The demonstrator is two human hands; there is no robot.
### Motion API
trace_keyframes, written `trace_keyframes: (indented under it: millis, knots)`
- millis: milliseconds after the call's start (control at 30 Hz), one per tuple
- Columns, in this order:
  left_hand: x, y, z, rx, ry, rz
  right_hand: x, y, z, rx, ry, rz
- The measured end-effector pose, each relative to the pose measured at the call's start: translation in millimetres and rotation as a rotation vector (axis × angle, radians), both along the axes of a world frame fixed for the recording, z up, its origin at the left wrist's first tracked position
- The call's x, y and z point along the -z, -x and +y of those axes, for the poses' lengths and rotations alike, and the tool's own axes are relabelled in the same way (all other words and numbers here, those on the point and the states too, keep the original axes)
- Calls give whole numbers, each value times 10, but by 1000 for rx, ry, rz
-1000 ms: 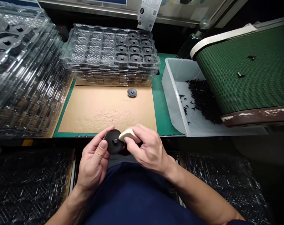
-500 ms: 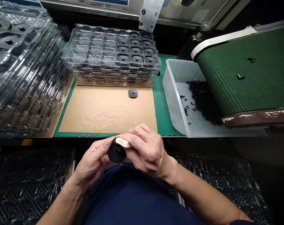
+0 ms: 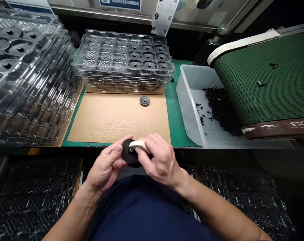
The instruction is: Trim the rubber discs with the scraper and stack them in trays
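My left hand point(image 3: 109, 164) is closed on a round black plastic part point(image 3: 128, 154), which has a small hub at its middle. In my right hand point(image 3: 159, 157) is a whitish pad point(image 3: 139, 144), its end lying against the upper right of the part's face. Whether the pad is foam, cloth or something else I cannot make out. Both hands are in front of the bench's near edge, above my lap. A similar dark part point(image 3: 144, 100) lies on the cardboard sheet point(image 3: 91, 113) beyond them.
Clear plastic trays point(image 3: 104, 77), partly filled with black parts, are stacked behind the cardboard. A taller tray stack point(image 3: 49, 90) stands at left. To the right, a translucent bin point(image 3: 192, 103) holds small black pieces point(image 3: 222, 107) beside a green conveyor belt point(image 3: 262, 97).
The black part and both hands have shifted slightly up and right in view. The pad has tilted against the part's face. The whole scene has shifted a little with the camera.
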State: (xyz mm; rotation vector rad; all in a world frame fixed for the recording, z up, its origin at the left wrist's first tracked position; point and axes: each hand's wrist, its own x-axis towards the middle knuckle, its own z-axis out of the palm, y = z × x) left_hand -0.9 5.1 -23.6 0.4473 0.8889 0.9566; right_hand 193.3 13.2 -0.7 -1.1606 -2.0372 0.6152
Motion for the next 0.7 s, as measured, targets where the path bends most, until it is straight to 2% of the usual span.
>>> trace_keyframes:
  millis: [67, 100, 167, 233, 333, 433, 533, 700]
  knots:
    - [-27, -47, -4, -162, -97, 91, 28, 34, -22, 51, 267, 125]
    - [-36, -60, -6, -200, -135, 127, 42, 44, -30, 44, 380, 166]
    - [-43, -57, -7, -197, -161, 173, 63, 46, -30, 38, 441, 192]
    - [-43, -24, 0, -119, -121, 182, 72, 30, -10, 48, 294, 145]
    - [-51, 41, 26, 54, -17, 115, 70, 0, 25, -39, 75, 20]
    - [-57, 76, 52, 168, 14, 56, 60, -17, 36, -64, 5, -69]
    - [-34, 93, 55, 212, 38, 20, 62, -32, 44, -82, -46, -124]
    - [61, 127, 14, 287, 165, -57, 75, -73, 97, -271, -115, -117]
